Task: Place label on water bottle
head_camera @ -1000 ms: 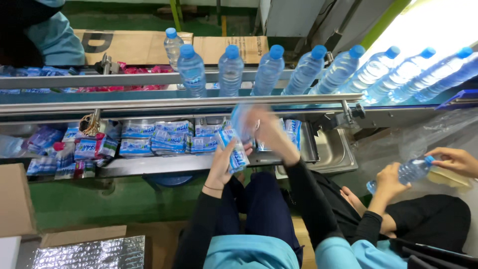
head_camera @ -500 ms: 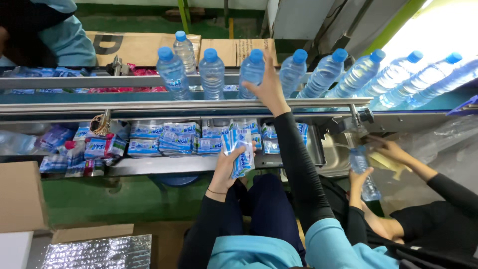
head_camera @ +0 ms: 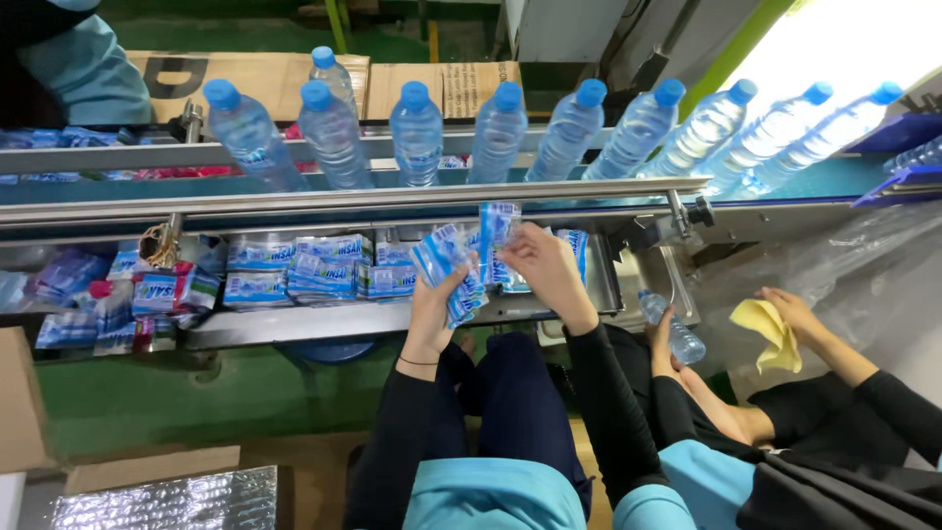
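My left hand grips a fanned bundle of blue and white plastic labels above a steel tray. My right hand pinches a single label pulled up from that bundle. Just beyond my hands, a row of clear water bottles with blue caps stands on the conveyor. Stacks of the same labels lie in the tray to the left of my hands.
A co-worker sits at my right, one hand on a bottle, the other holding a yellow cloth. Another person's light blue sleeve shows at top left. Cardboard boxes and a foil sheet lie at lower left.
My right hand has come back from a bottle on the conveyor to the label bundle. The bottles have shifted along the belt. The co-worker now holds a yellow cloth.
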